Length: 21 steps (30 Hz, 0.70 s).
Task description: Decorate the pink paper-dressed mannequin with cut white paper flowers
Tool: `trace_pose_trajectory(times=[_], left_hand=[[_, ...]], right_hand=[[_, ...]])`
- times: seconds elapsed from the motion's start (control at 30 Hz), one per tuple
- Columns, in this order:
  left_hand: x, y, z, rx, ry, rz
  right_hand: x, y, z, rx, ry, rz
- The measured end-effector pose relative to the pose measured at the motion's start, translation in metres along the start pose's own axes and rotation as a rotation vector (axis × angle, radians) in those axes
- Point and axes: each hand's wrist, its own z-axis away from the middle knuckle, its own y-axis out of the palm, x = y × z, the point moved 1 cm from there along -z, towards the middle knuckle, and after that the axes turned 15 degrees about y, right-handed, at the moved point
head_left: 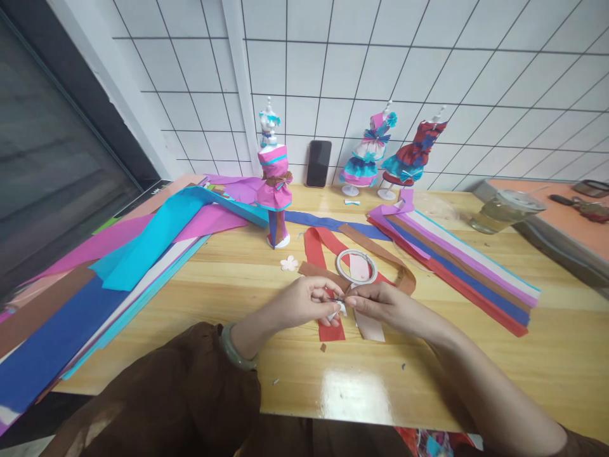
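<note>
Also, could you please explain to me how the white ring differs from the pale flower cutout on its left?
Size: the white ring is larger than the pale flower cutout.
Shape: the ring is round with an open middle, while the cutout has petals around its centre.
Place: the ring lies over coloured strips; the cutout lies on bare wood.
Shared: both are pale.

Landmark: tape roll (339, 271), on table (295, 387), atop loose strips (314, 249) | near side: left hand (304, 301), right hand (384, 303) | left: flower cutout (288, 263), then strip pile (152, 251) | behind-left: front mannequin (275, 181) | behind, against wall (309, 76): phone (318, 164) | behind-right: two mannequins (372, 149) | right: strip stack (459, 266) | far right, beyond strip stack: cup (504, 211)
</note>
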Motion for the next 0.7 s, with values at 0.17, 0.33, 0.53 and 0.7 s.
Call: trace_pose_trajectory(times=[0.17, 0.33, 0.53, 0.7], left_hand=[[0.0005, -0.0009, -0.0005, 0.009, 0.002, 0.005], [0.0043, -0.0039, -0.0003, 0.020, 0.046, 0.019], [0.0029, -0.0035, 0.0012, 0.022, 0.039, -0.006], [0.0008, -0.0037, -0.0002, -0.004, 0.067, -0.019]], right_hand=[[0.0037, -0.0001, 0.0016, 0.034, -0.038, 0.010], [0.0051, -0.0015, 0.0041, 0.028, -0.053, 0.010], [0.0022, -0.0032, 0.0040, -0.039, -0.065, -0.038], [-0.0035, -0.0036, 0.0010, -0.290, -0.156, -0.075]])
